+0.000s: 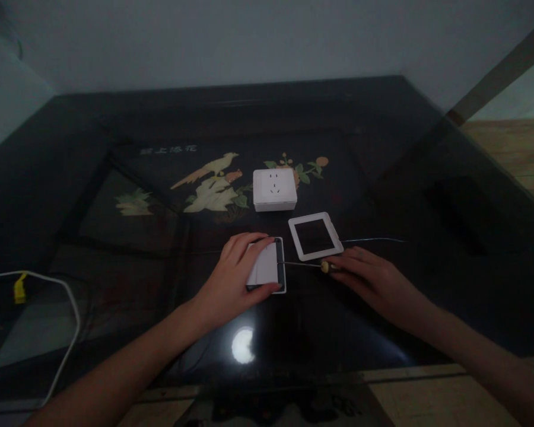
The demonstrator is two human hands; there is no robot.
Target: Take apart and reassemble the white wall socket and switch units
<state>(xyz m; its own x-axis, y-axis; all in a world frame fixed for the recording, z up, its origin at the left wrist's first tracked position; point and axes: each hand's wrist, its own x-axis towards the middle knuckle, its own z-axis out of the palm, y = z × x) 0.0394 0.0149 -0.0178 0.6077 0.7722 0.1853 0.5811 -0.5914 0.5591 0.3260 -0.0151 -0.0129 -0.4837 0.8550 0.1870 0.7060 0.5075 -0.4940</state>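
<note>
My left hand (240, 267) grips a white wall switch (266, 265) with a dark edge strip, fingers over its far side and thumb along its near side. From the right, my right hand (367, 276) is closed round the yellowish handle of a screwdriver (300, 264). The thin shaft lies nearly level, and its tip meets the dark strip on the switch's right side. Just beyond the screwdriver lies a white square frame (318, 256), open in the middle. Farther back sits a white socket box (275, 188) with its slots facing up.
The glossy black table (382, 178) carries a bird and flower picture and reflects a bright light near me. A white cable (76, 314) with a yellow tag (20, 289) curves along the left. A pale wall (226, 41) stands behind the table.
</note>
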